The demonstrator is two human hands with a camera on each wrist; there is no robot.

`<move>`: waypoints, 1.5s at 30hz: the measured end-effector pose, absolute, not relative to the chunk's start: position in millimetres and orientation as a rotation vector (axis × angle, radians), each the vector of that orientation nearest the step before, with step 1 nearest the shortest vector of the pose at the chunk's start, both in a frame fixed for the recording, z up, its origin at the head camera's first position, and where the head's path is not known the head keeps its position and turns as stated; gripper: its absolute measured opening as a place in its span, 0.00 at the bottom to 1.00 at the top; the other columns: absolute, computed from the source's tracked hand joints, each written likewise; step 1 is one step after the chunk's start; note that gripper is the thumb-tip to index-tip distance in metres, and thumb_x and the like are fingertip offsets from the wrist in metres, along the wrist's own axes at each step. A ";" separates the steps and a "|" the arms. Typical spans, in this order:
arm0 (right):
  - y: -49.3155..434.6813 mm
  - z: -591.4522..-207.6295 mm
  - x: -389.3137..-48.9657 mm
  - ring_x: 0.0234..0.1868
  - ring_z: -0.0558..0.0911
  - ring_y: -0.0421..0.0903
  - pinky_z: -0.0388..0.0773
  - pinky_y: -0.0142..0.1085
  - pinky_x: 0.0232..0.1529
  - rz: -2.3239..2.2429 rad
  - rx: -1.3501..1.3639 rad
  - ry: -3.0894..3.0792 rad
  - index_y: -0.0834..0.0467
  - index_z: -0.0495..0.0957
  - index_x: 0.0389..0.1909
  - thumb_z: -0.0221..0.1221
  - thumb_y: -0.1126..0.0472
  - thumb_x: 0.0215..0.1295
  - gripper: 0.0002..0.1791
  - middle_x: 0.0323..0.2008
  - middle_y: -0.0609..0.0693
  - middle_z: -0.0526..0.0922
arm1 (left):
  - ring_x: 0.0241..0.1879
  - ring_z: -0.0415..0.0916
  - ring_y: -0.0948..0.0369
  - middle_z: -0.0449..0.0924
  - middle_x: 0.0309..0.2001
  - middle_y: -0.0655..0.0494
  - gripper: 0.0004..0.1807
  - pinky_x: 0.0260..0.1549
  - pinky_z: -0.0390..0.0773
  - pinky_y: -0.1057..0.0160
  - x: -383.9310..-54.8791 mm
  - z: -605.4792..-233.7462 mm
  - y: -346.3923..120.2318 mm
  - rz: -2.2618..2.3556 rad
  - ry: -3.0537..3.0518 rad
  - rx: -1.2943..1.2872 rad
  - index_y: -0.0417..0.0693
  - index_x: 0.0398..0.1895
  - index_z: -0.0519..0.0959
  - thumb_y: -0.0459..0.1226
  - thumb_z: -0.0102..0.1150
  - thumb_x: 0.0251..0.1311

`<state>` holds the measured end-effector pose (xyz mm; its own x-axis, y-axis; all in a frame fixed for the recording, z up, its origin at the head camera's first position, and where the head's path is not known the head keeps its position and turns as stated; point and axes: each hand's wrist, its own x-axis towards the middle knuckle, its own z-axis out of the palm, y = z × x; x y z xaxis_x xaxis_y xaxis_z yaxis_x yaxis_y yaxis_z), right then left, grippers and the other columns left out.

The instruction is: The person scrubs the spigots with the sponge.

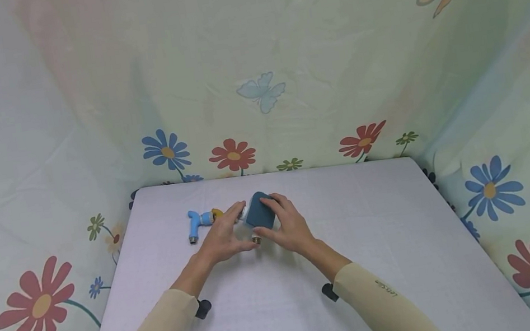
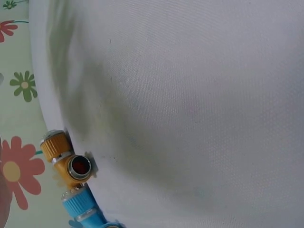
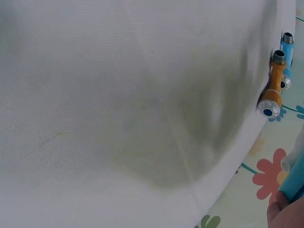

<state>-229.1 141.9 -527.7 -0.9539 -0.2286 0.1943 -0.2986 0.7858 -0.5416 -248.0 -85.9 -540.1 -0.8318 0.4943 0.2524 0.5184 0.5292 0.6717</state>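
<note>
Head view: two hands at a teal object [image 1: 261, 211]

Near the middle of the surface [image 1: 385, 227], toward its far edge, the right hand [image 1: 290, 227] pinches the teal object between thumb and fingers, probably to steady it by a white fitting [image 1: 256, 239]. The left hand [image 1: 223, 239] spreads thumb and fingers about that fitting (whether they grip it, I cannot tell). Blue fitting [image 1: 194, 225] and orange fitting [image 1: 217, 213] lie nearer the far-left corner, likely leaving both hands room.
</note>
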 end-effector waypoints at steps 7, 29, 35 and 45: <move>141.4 -524.8 -231.1 0.74 0.69 0.59 0.77 0.57 0.67 0.910 0.383 -2.875 0.45 0.66 0.77 0.69 0.35 0.62 0.45 0.77 0.55 0.63 | 0.77 0.64 0.50 0.65 0.78 0.47 0.63 0.72 0.70 0.46 -248.3 -541.6 -84.1 -1.194 -2.721 -0.911 0.46 0.81 0.60 0.49 0.87 0.41; 143.2 -518.2 -240.0 0.72 0.72 0.60 0.76 0.56 0.68 0.956 0.174 -2.926 0.49 0.67 0.76 0.65 0.32 0.64 0.45 0.75 0.59 0.67 | 0.78 0.63 0.51 0.63 0.79 0.49 0.61 0.73 0.69 0.47 -245.0 -537.7 -84.8 -1.168 -2.740 -0.964 0.48 0.81 0.59 0.51 0.84 0.45; 146.0 -519.6 -241.3 0.73 0.71 0.61 0.75 0.57 0.70 0.972 0.061 -2.940 0.50 0.66 0.77 0.63 0.31 0.64 0.46 0.75 0.61 0.66 | 0.77 0.64 0.51 0.62 0.80 0.50 0.61 0.73 0.70 0.47 -245.1 -540.0 -84.1 -1.152 -2.752 -0.978 0.52 0.82 0.59 0.52 0.84 0.46; 148.8 -522.2 -240.5 0.74 0.70 0.61 0.74 0.58 0.70 1.004 0.054 -2.910 0.50 0.66 0.77 0.64 0.30 0.64 0.47 0.75 0.60 0.66 | 0.76 0.66 0.52 0.62 0.80 0.50 0.61 0.72 0.71 0.47 -245.2 -538.8 -83.8 -1.148 -2.760 -0.986 0.52 0.82 0.58 0.53 0.84 0.46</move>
